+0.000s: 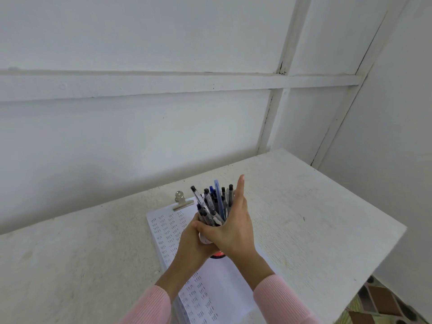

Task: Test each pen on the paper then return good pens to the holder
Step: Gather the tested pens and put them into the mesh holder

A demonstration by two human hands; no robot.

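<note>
A pen holder [217, 254] with a red base is lifted above the paper, and several black and blue pens [215, 202] stick up out of it. My left hand [191, 244] wraps around the holder from the left. My right hand [233, 228] presses on it from the right, thumb across the front, fingers stretched up beside the pens. Most of the holder's body is hidden by both hands. The white paper [210, 288], filled with rows of small ink marks, lies under my hands on a clipboard with a metal clip [181, 202].
The clipboard lies on a white painted table [304, 230] set into a corner. White walls stand close behind and to the right. The table's right edge runs diagonally at right, with patterned floor [383, 302] below it.
</note>
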